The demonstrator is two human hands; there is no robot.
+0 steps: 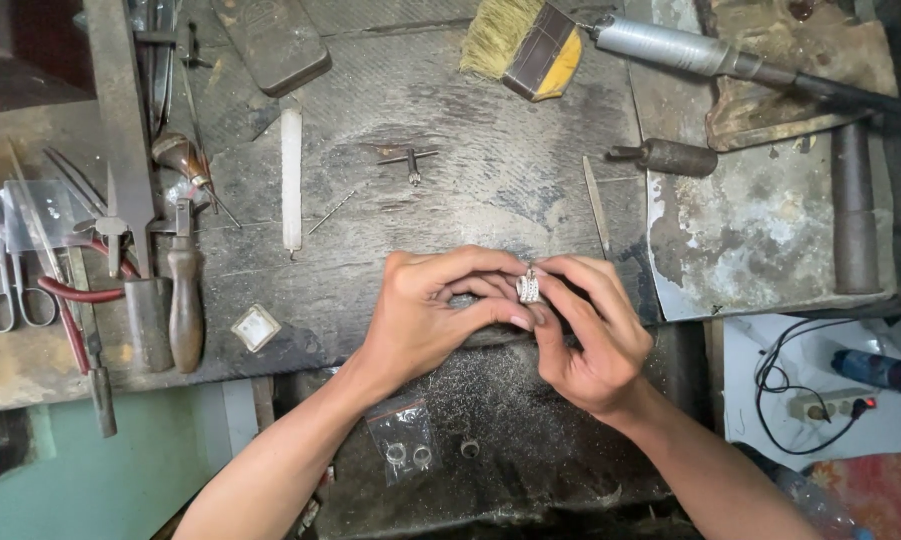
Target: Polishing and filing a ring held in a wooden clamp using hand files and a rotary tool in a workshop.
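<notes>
In the head view, the left hand [425, 315] and the right hand [588, 335] meet over the front edge of a worn, dark grey wooden workbench [490, 170]. Between them sits a small silver ring with a broad patterned band [528, 288], pinched by the fingertips of both hands, the left thumb pressed just under it and the right fingers curled close around its far side. The step in hand looks like close checking or turning of the ring at the fingertips; any further handling would call for a steady pinch, since the piece is tiny and could slip to the lower shelf.

On that shelf below the wrists lie a clear plastic bag holding two small rings [403, 440] and a loose ring just beside it [469, 448]. Farther up the bench lie a white flat file [291, 180], a straw-bristled brush with a yellow and brown ferrule [523, 42] and a silver rotary handpiece [670, 47]. At the left edge rest steel scissors [10, 295], red-handled pliers [75, 290] and a wooden-handled tool [184, 300]
</notes>
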